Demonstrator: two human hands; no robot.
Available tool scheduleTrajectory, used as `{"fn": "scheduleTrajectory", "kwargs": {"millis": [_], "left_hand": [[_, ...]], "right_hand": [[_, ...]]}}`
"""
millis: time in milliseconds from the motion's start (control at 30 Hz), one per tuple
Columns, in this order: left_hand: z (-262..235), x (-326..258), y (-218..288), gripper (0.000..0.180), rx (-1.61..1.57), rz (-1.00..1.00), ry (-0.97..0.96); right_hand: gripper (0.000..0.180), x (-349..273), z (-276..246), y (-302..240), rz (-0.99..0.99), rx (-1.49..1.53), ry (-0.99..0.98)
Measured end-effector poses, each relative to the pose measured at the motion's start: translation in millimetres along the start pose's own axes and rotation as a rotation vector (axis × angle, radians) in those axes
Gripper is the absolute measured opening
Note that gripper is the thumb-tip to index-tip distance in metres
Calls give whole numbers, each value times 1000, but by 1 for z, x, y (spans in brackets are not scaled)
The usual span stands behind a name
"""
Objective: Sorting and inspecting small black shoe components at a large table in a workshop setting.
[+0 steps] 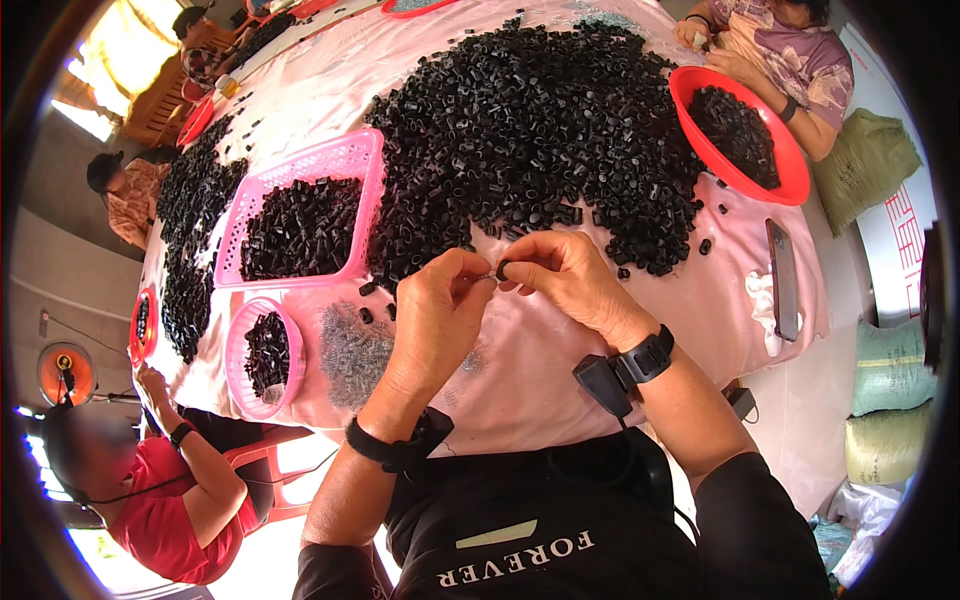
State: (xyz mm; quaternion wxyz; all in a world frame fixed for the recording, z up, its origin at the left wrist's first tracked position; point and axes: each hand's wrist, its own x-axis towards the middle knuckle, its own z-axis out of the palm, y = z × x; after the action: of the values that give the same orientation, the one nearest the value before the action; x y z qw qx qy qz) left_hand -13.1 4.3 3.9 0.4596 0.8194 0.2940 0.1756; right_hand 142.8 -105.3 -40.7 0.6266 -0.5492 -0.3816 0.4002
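My left hand (437, 318) pinches a small metal spring (484, 277) between thumb and fingers. My right hand (562, 276) holds a small black plastic cap (501, 269) at its fingertips, right against the spring. Both hands meet just in front of a large heap of black caps (530, 120) on the pink tablecloth (540, 370). A pile of loose metal springs (352, 348) lies left of my left hand. Both wrists wear black bands.
A pink rectangular basket (352, 157) and a small round pink basket (240, 340) hold black caps at my left. A red bowl (790, 180) with caps and a phone (782, 280) are at right. Other people sit around the table; green sacks stand at right.
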Motion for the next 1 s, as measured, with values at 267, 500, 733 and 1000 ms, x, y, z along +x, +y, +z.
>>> {"fn": "scheduleTrajectory", "kwargs": {"millis": [267, 500, 733, 1000], "left_hand": [[-3, -13, -21, 21, 400, 305, -103], [-24, 0, -25, 17, 456, 317, -15], [-37, -2, -17, 15, 462, 251, 6], [-48, -24, -18, 12, 510, 244, -255]], "right_hand": [[9, 4, 2, 5, 11, 34, -19], [10, 4, 2, 5, 34, 38, 27], [12, 4, 3, 4, -12, 30, 61], [11, 3, 3, -1, -18, 4, 70]]}}
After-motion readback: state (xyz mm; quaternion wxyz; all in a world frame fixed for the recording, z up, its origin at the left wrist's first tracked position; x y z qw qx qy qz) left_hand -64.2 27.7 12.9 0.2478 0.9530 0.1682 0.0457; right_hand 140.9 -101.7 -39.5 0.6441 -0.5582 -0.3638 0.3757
